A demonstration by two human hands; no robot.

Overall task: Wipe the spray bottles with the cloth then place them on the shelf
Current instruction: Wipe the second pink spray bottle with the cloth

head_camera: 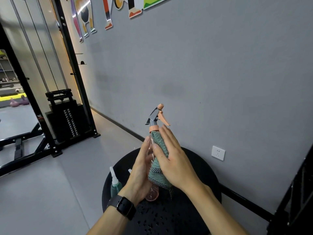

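Observation:
A clear spray bottle with an orange and grey trigger head [156,118] is held upright above a round black table [199,168]. A green cloth [159,173] is wrapped around its body. My left hand [141,168] holds the bottle from the left, fingers pointing up along it. My right hand [172,158] presses the cloth against the bottle with straight fingers. A second bottle with green contents and a white nozzle [115,182] stands on the table's left side. A white tip [129,170] of something else shows behind my left hand.
A grey wall with a white socket [218,152] runs along the right. A black cable gym machine with a weight stack [67,119] stands at the left. A black frame [294,192] rises at the right edge. Purple kettlebells [18,102] lie far left.

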